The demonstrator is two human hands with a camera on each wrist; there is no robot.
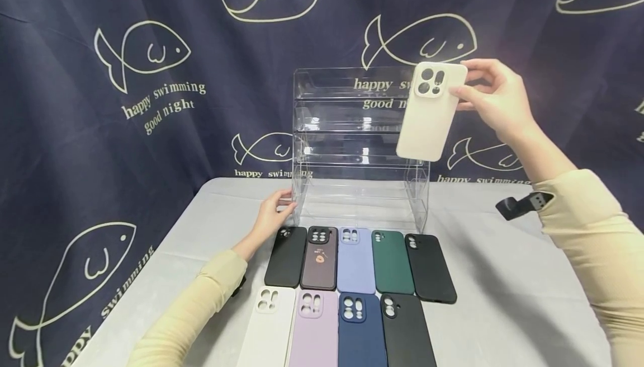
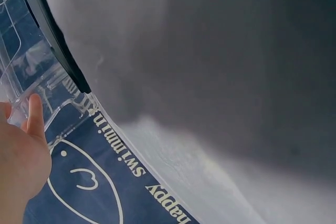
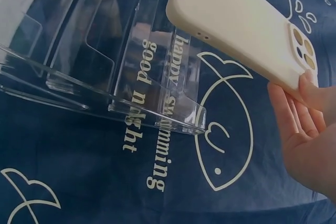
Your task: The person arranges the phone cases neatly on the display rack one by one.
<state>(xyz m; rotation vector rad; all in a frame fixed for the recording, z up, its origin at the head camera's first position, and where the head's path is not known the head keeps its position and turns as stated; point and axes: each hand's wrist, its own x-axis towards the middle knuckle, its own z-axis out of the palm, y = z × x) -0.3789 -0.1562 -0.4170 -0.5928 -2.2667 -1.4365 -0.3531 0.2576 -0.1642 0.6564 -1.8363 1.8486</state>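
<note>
My right hand [image 1: 498, 98] pinches a cream phone case [image 1: 427, 126] by its upper right edge, thumb on the back near the camera cutouts. The case is raised, tilted, in front of the top right of a clear tiered display rack [image 1: 359, 185]. In the right wrist view the same phone case [image 3: 236, 24] hangs beside the rack's edge [image 3: 157, 119]. Low on the rack's left side, my left hand [image 1: 274, 210] grips the clear side panel between thumb and fingers. The left wrist view shows that hand [image 2: 26, 150] at the panel's transparent edge.
Phone cases lie in two rows before the rack, among them a black case [image 1: 285, 258], a light blue case [image 1: 356, 263], a green case [image 1: 393, 263], a white case [image 1: 269, 328] and a lilac case [image 1: 314, 333]. A dark fish-print curtain [image 1: 151, 104] hangs behind the grey-white tabletop [image 1: 503, 277].
</note>
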